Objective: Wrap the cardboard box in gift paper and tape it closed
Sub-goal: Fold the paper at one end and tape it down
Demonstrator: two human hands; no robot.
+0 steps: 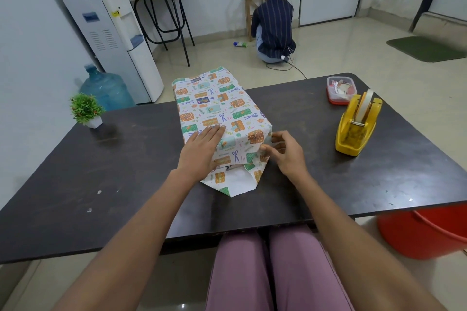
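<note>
Wrapped box sits mid-table, near end unfinished. Left hand lies flat, fingers spread, pinning the top paper; right hand pinches the side flap at three o'clock. End-folding, I'd say. Next: crease inward, then reach the tape dispenser at two o'clock.

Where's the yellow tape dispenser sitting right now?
The yellow tape dispenser stands on the right side of the dark table, just in front of a red-lidded plastic container and right of the gift-wrapped box.
</note>
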